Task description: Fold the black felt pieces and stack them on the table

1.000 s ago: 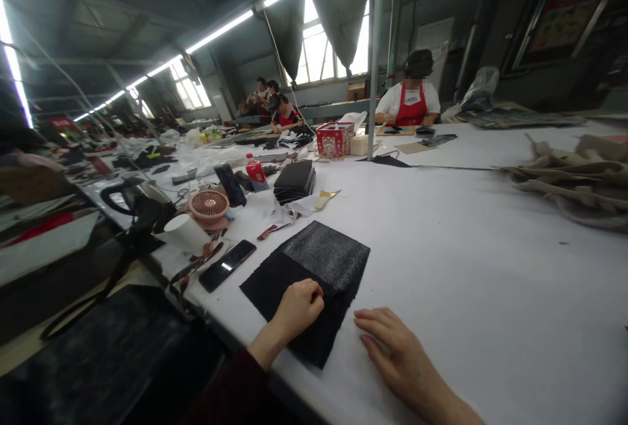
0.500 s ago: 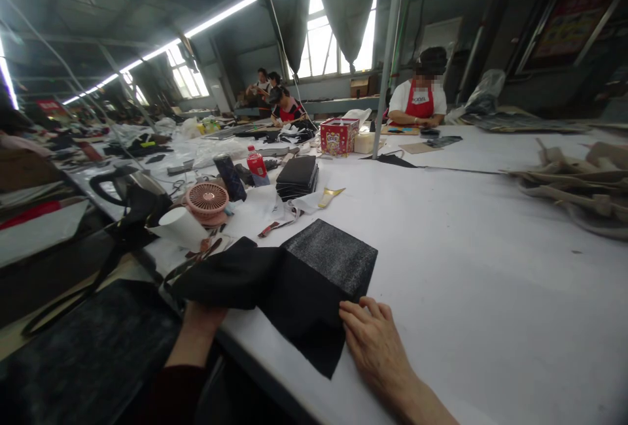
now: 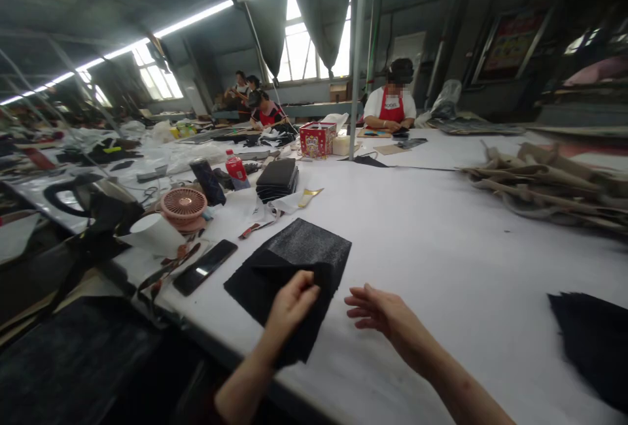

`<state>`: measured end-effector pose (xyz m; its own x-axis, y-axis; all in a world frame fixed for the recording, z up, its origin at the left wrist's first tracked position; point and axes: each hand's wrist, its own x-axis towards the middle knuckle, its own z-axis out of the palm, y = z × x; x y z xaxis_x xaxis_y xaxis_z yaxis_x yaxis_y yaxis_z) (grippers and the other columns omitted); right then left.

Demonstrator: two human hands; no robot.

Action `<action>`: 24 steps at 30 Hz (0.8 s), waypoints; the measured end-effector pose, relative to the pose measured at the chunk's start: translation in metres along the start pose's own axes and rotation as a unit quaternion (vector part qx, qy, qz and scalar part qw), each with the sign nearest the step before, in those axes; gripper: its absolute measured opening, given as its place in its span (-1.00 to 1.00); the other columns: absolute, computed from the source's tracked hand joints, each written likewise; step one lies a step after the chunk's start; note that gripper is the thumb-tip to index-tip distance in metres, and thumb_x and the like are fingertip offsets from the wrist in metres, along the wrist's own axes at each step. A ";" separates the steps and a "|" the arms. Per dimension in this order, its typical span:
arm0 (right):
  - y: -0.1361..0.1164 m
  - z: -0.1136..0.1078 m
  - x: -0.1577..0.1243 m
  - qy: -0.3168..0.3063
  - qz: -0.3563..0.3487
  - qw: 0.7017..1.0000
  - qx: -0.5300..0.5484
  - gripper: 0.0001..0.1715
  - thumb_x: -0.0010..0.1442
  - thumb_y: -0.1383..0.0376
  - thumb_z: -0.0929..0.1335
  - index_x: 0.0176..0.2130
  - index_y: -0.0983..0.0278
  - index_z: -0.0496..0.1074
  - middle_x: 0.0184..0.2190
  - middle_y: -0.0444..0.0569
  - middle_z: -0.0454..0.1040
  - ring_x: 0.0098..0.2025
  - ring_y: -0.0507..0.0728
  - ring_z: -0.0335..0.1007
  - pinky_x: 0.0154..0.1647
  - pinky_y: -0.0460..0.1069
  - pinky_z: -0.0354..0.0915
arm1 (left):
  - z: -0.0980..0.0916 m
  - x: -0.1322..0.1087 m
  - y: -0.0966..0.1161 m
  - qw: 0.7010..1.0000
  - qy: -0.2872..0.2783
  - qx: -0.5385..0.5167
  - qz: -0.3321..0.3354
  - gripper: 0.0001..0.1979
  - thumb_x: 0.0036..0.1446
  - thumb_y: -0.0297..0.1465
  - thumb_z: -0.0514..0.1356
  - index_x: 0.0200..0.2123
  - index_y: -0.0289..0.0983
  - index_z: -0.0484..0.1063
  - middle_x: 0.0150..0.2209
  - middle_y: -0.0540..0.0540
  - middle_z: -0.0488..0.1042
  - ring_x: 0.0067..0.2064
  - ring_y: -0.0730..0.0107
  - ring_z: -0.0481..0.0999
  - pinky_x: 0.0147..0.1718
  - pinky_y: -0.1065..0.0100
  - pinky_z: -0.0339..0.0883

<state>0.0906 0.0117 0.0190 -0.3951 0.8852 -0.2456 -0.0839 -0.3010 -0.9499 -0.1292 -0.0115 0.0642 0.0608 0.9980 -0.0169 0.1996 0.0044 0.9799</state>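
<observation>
A stack of black fabric pieces [image 3: 299, 255] lies on the white table [image 3: 441, 229] near its front edge. My left hand [image 3: 289, 304] rests on the near part of the stack, its fingers pinching the edge of the top black piece, which is lifted and folded over. My right hand [image 3: 377, 310] hovers just right of the stack, fingers loosely apart, holding nothing. A second black fabric pile [image 3: 593, 340] lies at the right edge of the view.
A black phone [image 3: 205, 267], a white paper cup [image 3: 153, 235], a pink small fan [image 3: 184, 206], a red-capped bottle [image 3: 236, 169] and stacked black pieces [image 3: 277, 180] sit at left. Beige fabric [image 3: 544, 183] is heaped at right. A person in a red apron [image 3: 391, 108] sits across.
My left hand came back from the table's left edge onto the stack with a black piece. My right hand lifted off the fabric. The camera turned right, revealing another black pile.
</observation>
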 end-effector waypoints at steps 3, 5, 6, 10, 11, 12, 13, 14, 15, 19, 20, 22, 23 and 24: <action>-0.009 -0.047 -0.028 0.040 0.075 0.995 0.057 -0.24 0.20 -0.22 0.26 0.01 0.33 0.47 -0.17 0.12 0.53 -0.18 0.18 0.48 -0.13 0.07 0.36 | 0.111 -0.014 -0.008 0.989 -0.101 0.011 0.108 -0.85 0.28 -0.35 0.04 -0.28 -0.25 0.37 -0.26 -0.07 0.46 -0.21 0.34 0.44 -0.18 0.37 0.32; -0.011 -0.077 -0.045 0.085 0.085 0.993 -0.005 -0.29 0.15 -0.21 0.31 -0.09 0.33 0.51 -0.26 0.05 0.53 -0.23 0.15 0.45 -0.19 0.02 0.34 | 0.162 -0.026 -0.011 0.978 -0.137 0.015 0.157 -0.89 0.26 -0.45 0.04 -0.30 -0.24 0.35 -0.23 -0.08 0.45 -0.18 0.35 0.44 -0.14 0.37 0.32; -0.010 -0.089 -0.052 0.095 0.079 0.991 -0.047 -0.34 0.13 -0.18 0.35 -0.16 0.33 0.53 -0.31 0.01 0.52 -0.26 0.13 0.43 -0.22 0.00 0.32 | 0.178 -0.030 -0.012 0.972 -0.155 0.023 0.177 -0.90 0.24 -0.48 0.05 -0.29 -0.23 0.34 -0.21 -0.08 0.45 -0.17 0.36 0.44 -0.13 0.37 0.32; -0.004 -0.114 -0.067 0.085 0.049 0.979 -0.176 -0.54 0.12 -0.03 0.39 -0.34 0.34 0.53 -0.43 -0.09 0.49 -0.35 0.08 0.37 -0.31 -0.05 0.25 | 0.189 -0.021 -0.017 0.934 -0.213 0.155 0.242 -0.82 0.16 -0.55 0.10 -0.19 -0.22 0.37 -0.12 -0.09 0.45 -0.09 0.28 0.43 -0.06 0.29 0.32; -0.002 -0.116 -0.066 0.097 0.045 0.975 -0.194 -0.57 0.13 0.01 0.38 -0.29 0.35 0.54 -0.40 -0.08 0.51 -0.33 0.09 0.38 -0.29 -0.05 0.25 | 0.184 -0.014 -0.020 0.921 -0.215 0.206 0.252 -0.80 0.15 -0.55 0.12 -0.16 -0.22 0.38 -0.09 -0.10 0.45 -0.07 0.24 0.42 -0.03 0.25 0.31; 0.000 -0.116 -0.065 0.114 0.041 0.969 -0.215 -0.58 0.13 0.06 0.37 -0.23 0.36 0.54 -0.36 -0.06 0.53 -0.30 0.10 0.40 -0.27 -0.04 0.26 | 0.176 -0.006 -0.022 0.907 -0.212 0.254 0.259 -0.78 0.14 -0.55 0.13 -0.14 -0.22 0.39 -0.07 -0.11 0.44 -0.05 0.21 0.41 -0.02 0.20 0.30; 0.002 -0.115 -0.062 0.134 0.036 0.960 -0.242 -0.59 0.14 0.10 0.37 -0.17 0.37 0.54 -0.33 -0.04 0.54 -0.28 0.11 0.42 -0.25 -0.04 0.27 | 0.168 0.003 -0.025 0.895 -0.205 0.297 0.262 -0.77 0.14 -0.55 0.13 -0.13 -0.23 0.39 -0.05 -0.11 0.44 -0.03 0.18 0.40 -0.01 0.17 0.30; 0.004 -0.114 -0.058 0.153 0.029 0.949 -0.274 -0.59 0.14 0.14 0.36 -0.13 0.38 0.53 -0.32 -0.03 0.55 -0.27 0.12 0.44 -0.23 -0.03 0.27 | 0.159 0.011 -0.029 0.884 -0.196 0.333 0.263 -0.77 0.15 -0.55 0.13 -0.12 -0.23 0.39 -0.04 -0.11 0.44 -0.03 0.17 0.39 -0.01 0.15 0.30; 0.006 -0.111 -0.054 0.169 0.021 0.936 -0.308 -0.60 0.14 0.18 0.35 -0.10 0.38 0.53 -0.33 -0.02 0.56 -0.28 0.12 0.44 -0.23 -0.03 0.27 | 0.151 0.018 -0.032 0.875 -0.186 0.361 0.262 -0.77 0.17 -0.55 0.12 -0.11 -0.23 0.40 -0.04 -0.11 0.44 -0.03 0.17 0.39 -0.01 0.15 0.31; 0.018 -0.092 -0.038 0.216 -0.033 0.875 -0.433 -0.70 0.19 0.28 0.32 -0.12 0.31 0.54 -0.36 -0.03 0.54 -0.29 0.12 0.44 -0.21 -0.02 0.25 | 0.131 0.039 -0.044 0.845 -0.163 0.433 0.268 -0.77 0.22 -0.55 0.09 -0.09 -0.24 0.41 -0.08 -0.09 0.45 -0.05 0.19 0.40 -0.03 0.13 0.34; 0.023 -0.087 -0.035 0.231 -0.052 0.856 -0.460 -0.73 0.21 0.30 0.31 -0.13 0.29 0.54 -0.34 -0.02 0.53 -0.27 0.13 0.44 -0.19 -0.02 0.25 | 0.129 0.041 -0.047 0.840 -0.161 0.442 0.271 -0.78 0.23 -0.55 0.09 -0.10 -0.24 0.42 -0.09 -0.09 0.45 -0.06 0.19 0.41 -0.04 0.13 0.35; 0.035 -0.077 -0.031 0.265 -0.091 0.812 -0.512 -0.73 0.26 0.35 0.27 -0.14 0.25 0.53 -0.32 -0.02 0.50 -0.24 0.13 0.41 -0.20 -0.01 0.24 | 0.128 0.045 -0.052 0.834 -0.157 0.450 0.279 -0.80 0.24 -0.54 0.09 -0.11 -0.24 0.43 -0.12 -0.09 0.46 -0.08 0.20 0.41 -0.06 0.14 0.37; 0.041 -0.074 -0.030 0.278 -0.113 0.790 -0.535 -0.72 0.29 0.36 0.25 -0.13 0.24 0.53 -0.31 -0.02 0.48 -0.24 0.13 0.40 -0.21 -0.01 0.23 | 0.128 0.045 -0.054 0.833 -0.153 0.448 0.285 -0.81 0.25 -0.53 0.10 -0.12 -0.24 0.43 -0.13 -0.09 0.46 -0.09 0.20 0.41 -0.07 0.15 0.38; 0.048 -0.072 -0.029 0.288 -0.138 0.768 -0.555 -0.70 0.31 0.37 0.22 -0.12 0.24 0.52 -0.31 -0.02 0.46 -0.23 0.13 0.38 -0.22 -0.02 0.23 | 0.129 0.046 -0.057 0.834 -0.147 0.444 0.293 -0.82 0.26 -0.53 0.09 -0.12 -0.24 0.43 -0.14 -0.09 0.46 -0.09 0.21 0.42 -0.08 0.15 0.38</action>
<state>0.1636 -0.0029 -0.0328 -0.0054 0.9672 0.2541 0.8657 0.1317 -0.4829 -0.0116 0.0258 -0.0182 0.6135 0.7534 0.2368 0.6895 -0.6571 0.3047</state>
